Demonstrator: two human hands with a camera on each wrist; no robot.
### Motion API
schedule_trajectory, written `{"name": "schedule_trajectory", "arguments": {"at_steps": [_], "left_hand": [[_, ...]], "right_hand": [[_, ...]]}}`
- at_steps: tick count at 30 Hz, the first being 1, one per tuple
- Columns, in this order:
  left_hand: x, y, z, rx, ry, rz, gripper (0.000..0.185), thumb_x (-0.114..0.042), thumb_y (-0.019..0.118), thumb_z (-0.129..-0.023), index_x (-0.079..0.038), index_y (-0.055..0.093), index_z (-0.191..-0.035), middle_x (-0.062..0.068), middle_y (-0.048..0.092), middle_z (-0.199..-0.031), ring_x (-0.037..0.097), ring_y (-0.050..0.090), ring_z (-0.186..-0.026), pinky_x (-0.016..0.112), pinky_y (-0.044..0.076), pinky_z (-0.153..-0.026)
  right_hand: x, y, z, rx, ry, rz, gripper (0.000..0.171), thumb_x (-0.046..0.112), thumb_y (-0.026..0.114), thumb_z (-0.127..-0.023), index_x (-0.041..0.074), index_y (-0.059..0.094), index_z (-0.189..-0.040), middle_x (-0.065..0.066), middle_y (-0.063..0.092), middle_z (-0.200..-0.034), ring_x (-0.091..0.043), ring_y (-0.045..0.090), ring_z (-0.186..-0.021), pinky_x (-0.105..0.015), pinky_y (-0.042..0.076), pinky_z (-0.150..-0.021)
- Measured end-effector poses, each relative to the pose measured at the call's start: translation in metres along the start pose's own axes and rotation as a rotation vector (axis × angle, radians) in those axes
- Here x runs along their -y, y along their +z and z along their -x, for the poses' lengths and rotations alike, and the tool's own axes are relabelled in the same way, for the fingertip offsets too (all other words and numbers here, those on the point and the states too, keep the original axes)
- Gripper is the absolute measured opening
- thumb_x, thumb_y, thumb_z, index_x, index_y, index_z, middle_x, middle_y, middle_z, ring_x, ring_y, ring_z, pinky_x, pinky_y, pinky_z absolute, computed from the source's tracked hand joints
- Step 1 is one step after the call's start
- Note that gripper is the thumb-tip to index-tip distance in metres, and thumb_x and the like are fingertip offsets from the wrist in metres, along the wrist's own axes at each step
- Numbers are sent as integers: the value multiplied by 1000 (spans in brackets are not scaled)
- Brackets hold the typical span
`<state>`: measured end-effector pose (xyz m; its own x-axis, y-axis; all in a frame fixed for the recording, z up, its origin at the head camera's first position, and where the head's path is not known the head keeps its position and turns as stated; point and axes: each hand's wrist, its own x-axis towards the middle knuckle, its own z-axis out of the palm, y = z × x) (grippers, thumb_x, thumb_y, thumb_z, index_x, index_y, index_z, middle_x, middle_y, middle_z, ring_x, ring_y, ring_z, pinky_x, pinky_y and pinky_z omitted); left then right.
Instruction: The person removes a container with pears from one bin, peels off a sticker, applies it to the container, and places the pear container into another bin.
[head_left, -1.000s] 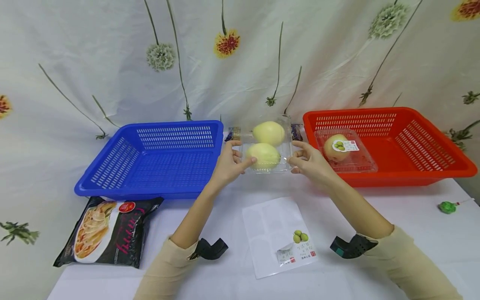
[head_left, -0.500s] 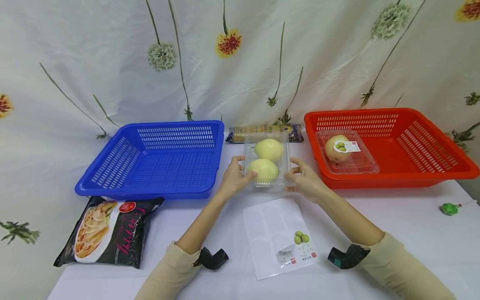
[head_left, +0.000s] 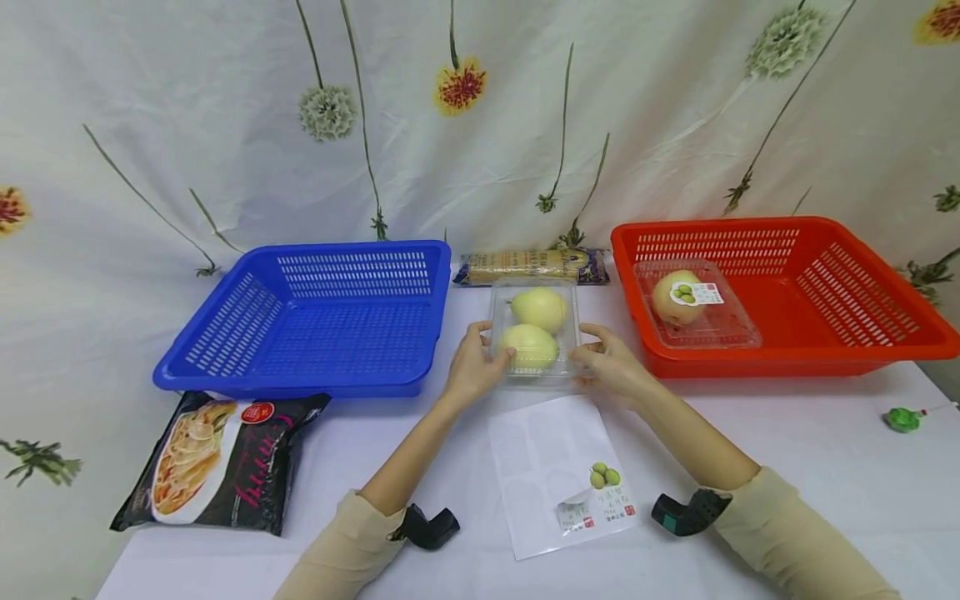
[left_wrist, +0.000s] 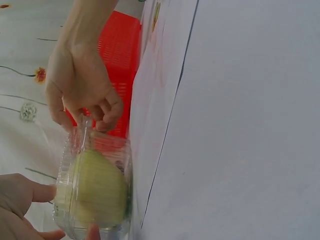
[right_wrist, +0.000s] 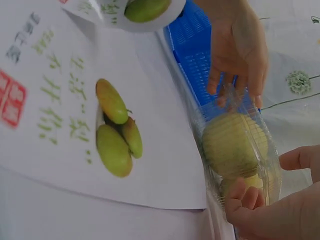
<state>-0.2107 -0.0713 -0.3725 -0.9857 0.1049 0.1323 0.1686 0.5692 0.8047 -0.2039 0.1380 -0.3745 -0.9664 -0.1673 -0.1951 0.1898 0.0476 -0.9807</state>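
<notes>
The clear plastic box [head_left: 535, 335] with two pale green fruits [head_left: 529, 345] inside is lower now than a second ago. Back then the hands held it up in the air, high between the two baskets. Now it sits down on the white worktop, or very close to it, right between the hands. So the box looks like it is being put down, and the lift is over.

The left hand [head_left: 475, 367] holds the left side of the box. Its thumb and fingers curl around the edge. The right hand [head_left: 611, 365] holds the right side the same way, fingers bent on the rim. In the left wrist view the right hand's fingers [left_wrist: 107, 107] pinch the thin edge of the box. Neither hand has let go yet.

Just in front of the hands, nearer the person, lies a white paper sheet [head_left: 558, 471] with a small fruit picture. To the left of the left hand is a blue basket [head_left: 315, 321]. To the right of the right hand is a red basket [head_left: 780, 292] with another fruit box [head_left: 693, 304] in it. Behind the hands lies a long packet [head_left: 532, 265].
</notes>
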Motion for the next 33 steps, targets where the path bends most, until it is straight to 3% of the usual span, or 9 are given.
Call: {"name": "schedule_trajectory", "arguments": {"at_steps": [4,7,12,17,21,23,26,30,33], "left_hand": [[1,-4,4,52,-8,-10,67,-21,64,-86,6,32,-139,29,52,-123,41,56,-105,51,47,-87],[0,-6,8,83,-24,-19,73,-23,65,-86,7,29,-141,30,51,-124,42,55,-107,51,47,-89],[3,-6,16,76,-37,-51,76,-27,66,-85,11,28,-139,28,57,-109,34,58,-89,45,49,-79],[6,-3,24,75,-80,-39,78,-32,65,-85,9,25,-137,16,61,-87,21,55,-67,34,47,-62],[2,1,30,164,-168,136,83,-29,62,-89,6,9,-143,19,68,-84,25,64,-60,31,53,-56],[-2,5,33,203,-222,285,88,-24,61,-91,5,-3,-144,27,67,-93,32,68,-67,33,56,-56],[-9,11,37,207,-313,484,94,-19,60,-92,5,-16,-143,34,59,-112,37,68,-86,34,57,-63],[-15,16,44,181,-429,697,95,-14,59,-91,10,-18,-141,36,48,-127,40,60,-106,35,55,-76],[-20,19,48,187,-477,845,88,-9,57,-91,15,-12,-141,37,37,-135,43,49,-119,37,52,-87]], "right_hand": [[-3,-1,-4,-31,2,-28,62,4,49,-92,-3,20,-145,-12,47,-103,-10,50,-79,-22,49,-69],[-5,-1,-8,-62,9,-48,61,8,50,-94,-2,20,-146,-15,48,-112,-10,49,-81,-19,47,-70],[-8,0,-24,-139,29,-154,65,16,49,-95,2,14,-148,-23,36,-137,-20,47,-102,-18,45,-75],[-8,0,-46,-217,7,-307,66,19,48,-96,2,13,-149,-26,29,-146,-32,39,-127,-32,38,-101],[-6,-2,-62,-217,-16,-377,66,19,48,-96,2,13,-150,-24,26,-149,-34,31,-135,-38,25,-112],[-5,-3,-68,-206,-23,-386,65,19,48,-96,3,14,-150,-22,24,-151,-32,28,-137,-37,22,-113],[-4,-4,-76,-178,-36,-388,63,20,47,-97,4,15,-150,-19,23,-153,-29,25,-139,-35,18,-114],[-4,-5,-86,-115,-58,-404,62,21,45,-99,4,15,-150,-16,18,-155,-24,18,-142,-32,12,-115],[-4,-6,-91,-74,-79,-420,63,22,44,-98,5,13,-151,-15,14,-156,-21,12,-143,-31,6,-116]]}}
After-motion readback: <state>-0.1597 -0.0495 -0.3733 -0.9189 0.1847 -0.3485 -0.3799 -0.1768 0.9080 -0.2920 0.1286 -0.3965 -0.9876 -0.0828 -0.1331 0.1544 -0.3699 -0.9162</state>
